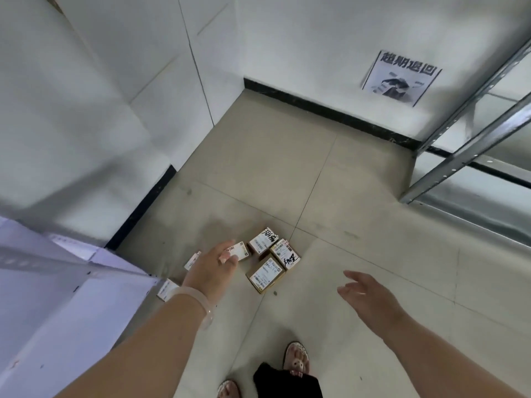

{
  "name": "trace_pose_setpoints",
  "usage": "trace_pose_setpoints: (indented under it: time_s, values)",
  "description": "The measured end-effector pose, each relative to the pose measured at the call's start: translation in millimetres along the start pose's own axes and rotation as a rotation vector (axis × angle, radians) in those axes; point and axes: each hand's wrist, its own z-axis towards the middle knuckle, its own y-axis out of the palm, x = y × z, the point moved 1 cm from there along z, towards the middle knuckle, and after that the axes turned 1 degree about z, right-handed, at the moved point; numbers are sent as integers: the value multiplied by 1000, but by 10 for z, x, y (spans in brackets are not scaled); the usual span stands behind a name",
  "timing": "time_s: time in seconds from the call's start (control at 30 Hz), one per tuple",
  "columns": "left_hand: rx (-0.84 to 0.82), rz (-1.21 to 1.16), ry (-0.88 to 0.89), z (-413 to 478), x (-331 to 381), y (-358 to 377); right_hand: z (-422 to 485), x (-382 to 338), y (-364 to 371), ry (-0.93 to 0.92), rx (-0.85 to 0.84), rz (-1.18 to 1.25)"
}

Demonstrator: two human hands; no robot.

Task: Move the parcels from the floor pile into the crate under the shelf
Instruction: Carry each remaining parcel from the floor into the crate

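Left hand (214,262) by floor parcels (265,272); right hand (365,294) hovers, fingers loose.

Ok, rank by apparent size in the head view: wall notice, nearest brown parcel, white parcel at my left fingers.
1. wall notice
2. nearest brown parcel
3. white parcel, partly hidden by the left hand
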Motion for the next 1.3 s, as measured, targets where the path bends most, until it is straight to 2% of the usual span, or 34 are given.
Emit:
trace_pose_setpoints:
  time_s: [0.17,0.37,0.47,0.6,0.73,0.83,0.97,1.13,1.2,1.3]
  values:
    - [-33,21,-36,854,-608,621,1198,199,446,31,-49,-105]
    - [-133,114,-57,1974,-1509,1558,2664,1004,1462,158,-169,-211]
    - [-153,147,-87,2475,-1985,2068,3240,1485,2030,222,-170,-117]
    - [-243,201,-27,2903,-2508,2674,3762,2095,2688,293,-212,-7]
    - [-299,247,1,3129,-2922,3050,3968,2466,3081,348,-296,57]
    - [-375,224,-58,3167,-3069,3204,3970,2571,3235,348,-365,68]
    - [-429,248,-94,3080,-3182,3288,3939,2527,3289,319,-356,122]
    - [-530,262,-297,2899,-3417,3341,3868,2554,3336,329,-275,113]
    - [-484,211,-337,2836,-3493,3370,3857,2599,3360,329,-250,111]
    - [-442,-18,-407,2745,-3543,3444,3846,2643,3410,298,-257,103]
